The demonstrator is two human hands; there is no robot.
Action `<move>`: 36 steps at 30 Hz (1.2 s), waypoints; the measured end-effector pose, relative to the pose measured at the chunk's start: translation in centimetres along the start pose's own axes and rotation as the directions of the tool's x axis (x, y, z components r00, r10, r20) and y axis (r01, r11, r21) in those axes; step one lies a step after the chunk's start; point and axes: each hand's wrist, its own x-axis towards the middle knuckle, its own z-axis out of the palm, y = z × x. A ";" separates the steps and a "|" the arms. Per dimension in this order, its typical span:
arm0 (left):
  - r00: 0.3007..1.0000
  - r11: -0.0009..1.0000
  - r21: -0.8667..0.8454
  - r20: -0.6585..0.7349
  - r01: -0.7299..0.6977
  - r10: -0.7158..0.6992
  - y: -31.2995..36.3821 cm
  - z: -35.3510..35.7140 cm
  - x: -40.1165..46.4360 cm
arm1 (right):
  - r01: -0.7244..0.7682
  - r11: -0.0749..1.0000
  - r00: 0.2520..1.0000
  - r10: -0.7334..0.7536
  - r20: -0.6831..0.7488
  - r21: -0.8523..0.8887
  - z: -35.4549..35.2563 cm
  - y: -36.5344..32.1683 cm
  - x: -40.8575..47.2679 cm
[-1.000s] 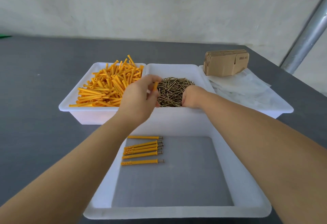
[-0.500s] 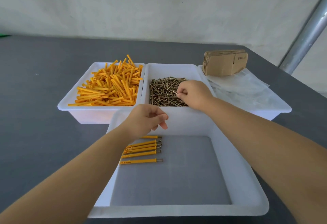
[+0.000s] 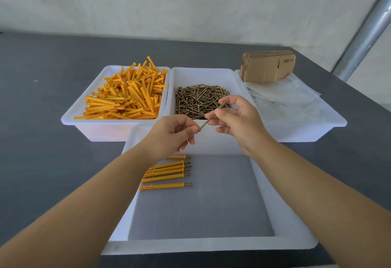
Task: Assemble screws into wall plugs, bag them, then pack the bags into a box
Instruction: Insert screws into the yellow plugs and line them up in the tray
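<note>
My right hand [image 3: 237, 119] pinches a brass screw [image 3: 211, 117] slanted down to the left, its tip at the fingertips of my left hand [image 3: 172, 135]. My left hand's fingers are curled round an orange wall plug that is almost fully hidden in the hand. Both hands hover over the far wall of the near white tray [image 3: 211, 246]. Several assembled plugs with screws [image 3: 167, 172] lie in a row in that tray's far left corner. Behind stand a tray of loose orange plugs [image 3: 124, 96] and a tray of loose screws [image 3: 198, 98].
A third white tray [image 3: 330, 126] at the right holds clear plastic bags [image 3: 285, 100] and a stack of flat cardboard boxes [image 3: 267, 68]. All the trays sit on a dark grey table [image 3: 42, 119]. A metal pole [image 3: 366, 32] rises at the far right.
My left hand carried a plug from the plug tray toward the near tray. My right hand lifted a screw out of the screw pile and brought its tip to my left hand.
</note>
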 end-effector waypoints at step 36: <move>0.939 0.916 0.384 -0.259 -0.114 0.225 -0.3 -0.9 -0.2 | 0.408 0.645 0.787 0.112 0.607 -0.647 3.3 2.5 -3.2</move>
